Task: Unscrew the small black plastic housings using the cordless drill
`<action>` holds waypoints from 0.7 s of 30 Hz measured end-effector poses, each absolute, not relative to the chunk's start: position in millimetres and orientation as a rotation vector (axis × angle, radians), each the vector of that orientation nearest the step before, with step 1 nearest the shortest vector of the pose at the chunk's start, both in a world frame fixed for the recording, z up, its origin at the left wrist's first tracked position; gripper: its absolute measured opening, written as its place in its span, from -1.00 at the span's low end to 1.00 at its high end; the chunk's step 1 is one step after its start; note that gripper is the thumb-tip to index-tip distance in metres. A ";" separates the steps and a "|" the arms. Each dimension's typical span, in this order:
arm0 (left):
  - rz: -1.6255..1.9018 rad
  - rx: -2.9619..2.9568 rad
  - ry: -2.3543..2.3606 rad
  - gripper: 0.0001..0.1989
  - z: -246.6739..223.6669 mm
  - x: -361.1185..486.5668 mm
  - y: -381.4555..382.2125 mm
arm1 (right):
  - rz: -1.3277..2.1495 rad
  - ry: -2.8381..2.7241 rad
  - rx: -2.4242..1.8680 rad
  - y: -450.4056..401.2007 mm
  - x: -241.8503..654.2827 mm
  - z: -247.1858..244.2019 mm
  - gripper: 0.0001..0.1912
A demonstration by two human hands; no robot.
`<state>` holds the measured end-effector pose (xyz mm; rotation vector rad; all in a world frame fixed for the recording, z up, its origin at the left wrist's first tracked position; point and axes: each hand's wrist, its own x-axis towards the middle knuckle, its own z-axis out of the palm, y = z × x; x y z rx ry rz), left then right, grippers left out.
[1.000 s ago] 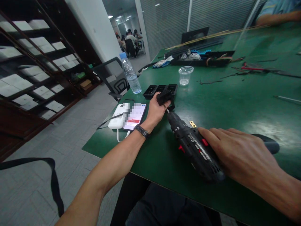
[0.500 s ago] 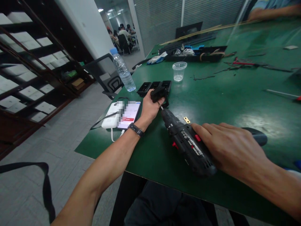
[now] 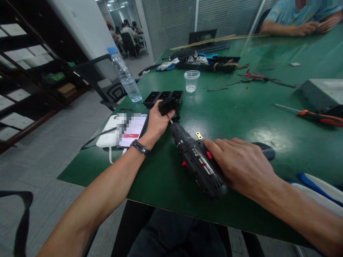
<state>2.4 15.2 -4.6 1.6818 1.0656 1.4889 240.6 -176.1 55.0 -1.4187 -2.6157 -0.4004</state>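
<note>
My left hand is closed around a small black plastic part above the table. My right hand grips a black cordless drill with red buttons, held on its side. The drill's bit points at the black part and seems to meet it; the exact contact is too small to tell. Just behind the part stands a black tray with three compartments. A small brass plate with two holes lies on the green table, beyond the drill.
A phone and white power bank lie left. Behind stand a water bottle and clear cup. A screwdriver, grey box and blue-white item are right. A person sits across the table.
My view has swung to the right, so the scene shifts left and the grey box and more of the other person show. Both hands keep their hold, and the drill stays against or near the part.
</note>
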 end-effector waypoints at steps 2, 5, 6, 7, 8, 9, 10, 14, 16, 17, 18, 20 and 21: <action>1.485 1.669 1.068 -0.68 -1.2 3.4 12.4 | -0.368 -2.625 -1.473 -176.5 238.5 58.4 -0.61; 1.488 1.654 1.090 -0.63 3.3 4.1 9.2 | -0.255 -2.638 -1.548 -176.8 234.8 64.0 -0.63; 1.496 1.640 1.102 -0.61 4.1 4.1 8.9 | -0.218 -2.639 -1.560 -176.8 233.8 65.3 -0.62; 1.493 1.627 1.110 -0.59 4.5 4.0 8.7 | -0.220 -2.645 -1.574 -176.7 233.2 66.1 -0.63; 1.485 1.621 1.110 -0.58 4.8 3.9 8.6 | -0.224 -2.653 -1.586 -176.6 232.8 66.7 -0.62; 1.479 1.616 1.108 -0.57 5.0 3.8 8.5 | -0.233 -2.658 -1.596 -176.7 232.6 67.0 -0.61; 1.473 1.609 1.108 -0.56 5.3 3.7 8.3 | -0.244 -2.662 -1.606 -176.8 232.6 67.2 -0.61; 1.475 1.602 1.112 -0.55 5.5 3.5 8.3 | -0.237 -2.670 -1.612 -177.5 233.2 68.2 -0.61; 1.489 1.603 1.109 -0.56 3.8 3.2 9.9 | -0.228 -2.683 -1.596 -177.5 233.8 69.1 -0.61; 1.495 1.602 1.105 -0.56 2.5 3.1 11.1 | -0.226 -2.690 -1.590 -177.4 234.1 69.4 -0.60; 1.500 1.600 1.098 -0.56 1.0 3.0 12.4 | -0.226 -2.695 -1.588 -177.4 234.4 69.6 -0.60; 1.510 1.595 1.075 -0.57 -1.8 3.0 14.7 | -0.229 -2.701 -1.591 -177.3 234.6 69.6 -0.58; 1.519 1.593 1.060 -0.58 -2.8 3.2 15.5 | -0.231 -2.704 -1.593 -177.3 234.6 69.4 -0.58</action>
